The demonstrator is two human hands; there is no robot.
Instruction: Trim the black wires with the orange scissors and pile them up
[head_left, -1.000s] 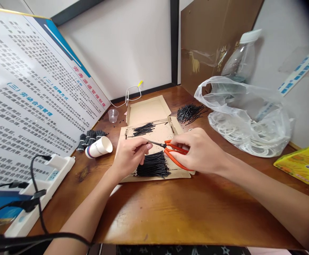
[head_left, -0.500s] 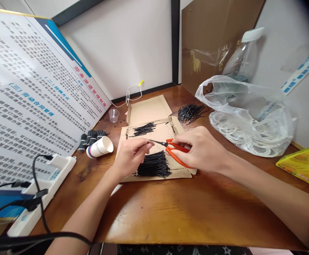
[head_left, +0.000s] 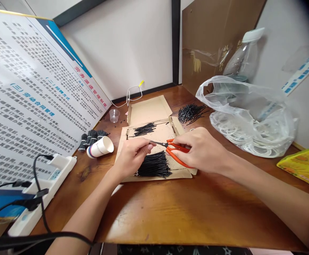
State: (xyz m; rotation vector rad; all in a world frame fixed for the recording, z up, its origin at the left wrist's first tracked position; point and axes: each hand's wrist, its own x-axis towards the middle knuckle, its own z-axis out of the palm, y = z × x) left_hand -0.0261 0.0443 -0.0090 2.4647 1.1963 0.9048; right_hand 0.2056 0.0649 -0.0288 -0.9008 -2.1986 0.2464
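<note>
My right hand (head_left: 200,150) grips orange-handled scissors (head_left: 179,156), their dark blades pointing left. Right at the blade tips, the thumb and forefinger of my left hand (head_left: 134,154) are pinched together; what they hold is too small and covered to make out. Below both hands, a thick row of short black wires (head_left: 154,164) lies side by side on an opened cardboard box (head_left: 181,173). Farther back on the same cardboard sits a smaller bunch of black wires (head_left: 145,129). Tiny dark scraps are scattered around the wires.
Behind the box's right side is a loose heap of black wires (head_left: 190,113). To the left lie a tipped paper cup (head_left: 101,147), tied wire bundles (head_left: 92,136), a small plastic cup (head_left: 114,115) and a power strip (head_left: 50,182). A clear plastic bag (head_left: 252,131) stands right.
Almost nothing differs. Both hands and the scissors hold nearly the same position, and the view has shifted very slightly.
</note>
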